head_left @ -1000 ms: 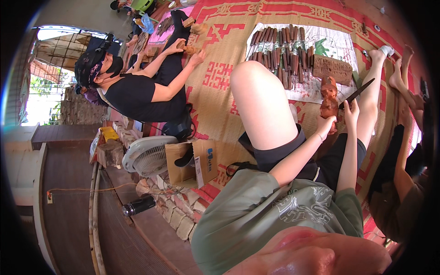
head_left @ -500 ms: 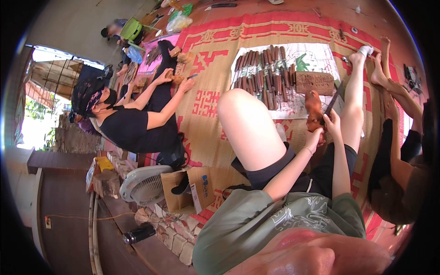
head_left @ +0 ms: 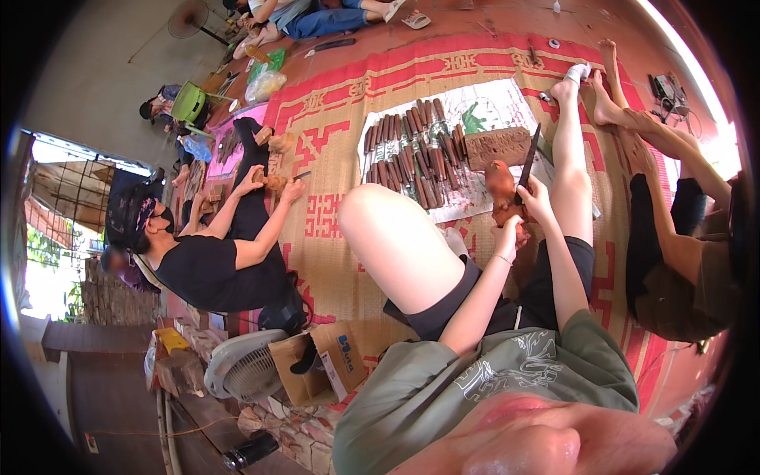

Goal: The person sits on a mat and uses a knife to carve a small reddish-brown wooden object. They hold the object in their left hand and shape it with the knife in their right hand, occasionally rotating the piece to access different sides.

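My left hand [head_left: 507, 237] is closed around the lower end of a reddish-brown wooden carving [head_left: 499, 184], a rounded figure standing upright over my lap. My right hand [head_left: 537, 201] grips a long dark file-like tool [head_left: 530, 152] beside the carving. The tool's narrow end points up and away from me. Whether its lower part touches the wood is hidden by my fingers. Just beyond the carving lies a carved wooden block [head_left: 498, 149] on a white printed sheet [head_left: 467, 207]. Several wooden-handled carving tools [head_left: 419, 154] lie in rows on that sheet.
A patterned red and tan mat [head_left: 324, 186] lies under me. On the left, a person in black [head_left: 218, 261] holds a piece of wood and a blade. Bare legs of another person [head_left: 633, 119] are at right. A fan [head_left: 245, 368] and cardboard box [head_left: 336, 364] stand lower left.
The view has turned, so the scene shifts left and people at the far edge come into sight. Both hands keep their holds; the dark tool appears more upright in the picture.
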### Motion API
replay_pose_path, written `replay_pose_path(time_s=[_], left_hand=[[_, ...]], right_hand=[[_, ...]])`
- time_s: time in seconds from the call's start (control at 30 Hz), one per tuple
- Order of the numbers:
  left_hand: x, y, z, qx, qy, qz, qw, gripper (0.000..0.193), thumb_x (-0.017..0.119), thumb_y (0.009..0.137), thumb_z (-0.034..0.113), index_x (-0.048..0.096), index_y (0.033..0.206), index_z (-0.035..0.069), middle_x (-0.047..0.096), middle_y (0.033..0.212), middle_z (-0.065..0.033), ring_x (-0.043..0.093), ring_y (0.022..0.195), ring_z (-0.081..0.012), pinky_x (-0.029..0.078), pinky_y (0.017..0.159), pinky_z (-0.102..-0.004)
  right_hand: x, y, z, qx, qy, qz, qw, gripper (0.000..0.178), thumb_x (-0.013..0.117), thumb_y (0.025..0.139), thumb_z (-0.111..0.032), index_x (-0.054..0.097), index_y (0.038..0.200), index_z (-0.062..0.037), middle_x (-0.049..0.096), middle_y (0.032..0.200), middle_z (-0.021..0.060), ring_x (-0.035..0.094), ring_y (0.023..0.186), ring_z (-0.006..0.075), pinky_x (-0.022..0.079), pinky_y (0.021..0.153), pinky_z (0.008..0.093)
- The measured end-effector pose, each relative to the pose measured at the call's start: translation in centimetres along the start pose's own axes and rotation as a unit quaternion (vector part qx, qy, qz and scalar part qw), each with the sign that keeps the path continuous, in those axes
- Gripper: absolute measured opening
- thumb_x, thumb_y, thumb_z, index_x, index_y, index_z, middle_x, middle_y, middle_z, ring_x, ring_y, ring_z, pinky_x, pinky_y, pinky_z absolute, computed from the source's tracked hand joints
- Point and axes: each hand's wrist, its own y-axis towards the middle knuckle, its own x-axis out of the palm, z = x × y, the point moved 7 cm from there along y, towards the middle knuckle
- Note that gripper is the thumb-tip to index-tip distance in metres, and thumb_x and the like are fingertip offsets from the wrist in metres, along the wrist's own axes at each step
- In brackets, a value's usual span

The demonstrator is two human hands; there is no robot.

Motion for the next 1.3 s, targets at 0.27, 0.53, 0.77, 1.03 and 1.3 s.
replay_pose_path(time_s=[0.27,0.53,0.77,1.03,1.3], left_hand=[[0.2,0.7,-0.6,-0.012,0.006,-0.034,0.999,0.023,0.059,0.069,0.029,0.053,0.073,0.007,0.056,0.058,-0.0057,0.057,0.047,-0.0163,0.044,0.042,-0.0234],[1.2,-0.9,0.2,-0.028,0.057,-0.058,0.996,0.022,0.057,0.07,0.027,0.052,0.072,0.006,0.055,0.062,-0.0047,0.058,0.055,-0.0163,0.043,0.048,-0.0235],[1.1,-0.3,-0.2,-0.026,0.05,-0.058,0.997,0.018,0.056,0.073,0.026,0.055,0.079,0.009,0.057,0.065,-0.004,0.058,0.055,-0.0159,0.043,0.048,-0.0239],[0.7,0.3,-0.1,-0.036,0.075,-0.076,0.994,0.017,0.054,0.074,0.023,0.055,0.082,0.008,0.059,0.07,-0.0057,0.058,0.057,-0.0162,0.044,0.048,-0.0239],[1.5,-0.9,0.5,-0.019,0.06,-0.055,0.996,0.018,0.056,0.074,0.025,0.056,0.076,0.008,0.056,0.062,-0.0042,0.057,0.054,-0.0158,0.043,0.046,-0.023]], right_hand=[[-0.1,0.1,-1.6,0.026,0.089,-0.031,0.995,0.03,0.058,0.078,-0.005,0.052,0.108,0.0014,0.058,0.083,0.006,0.052,0.079,0.0103,0.045,0.069,0.0267],[-0.1,0.0,-1.1,0.012,0.091,-0.021,0.996,0.023,0.057,0.079,-0.002,0.054,0.101,0.0037,0.058,0.086,0.0063,0.051,0.08,0.0104,0.044,0.073,0.0273],[0.2,-0.7,-2.7,-0.027,0.06,-0.026,0.998,0.026,0.062,0.074,-0.01,0.056,0.096,0.0025,0.061,0.085,0.0184,0.058,0.079,0.0213,0.045,0.074,0.0329],[1.0,-1.0,-2.0,-0.054,-0.02,-0.076,0.995,0.026,0.063,0.071,-0.014,0.055,0.092,0.0015,0.06,0.078,0.0174,0.058,0.075,0.0279,0.044,0.07,0.0364],[0.7,-0.8,-2.5,-0.039,0.001,-0.06,0.997,0.023,0.061,0.073,-0.007,0.055,0.093,0.0029,0.061,0.078,0.0163,0.057,0.071,0.0221,0.045,0.069,0.0326]])
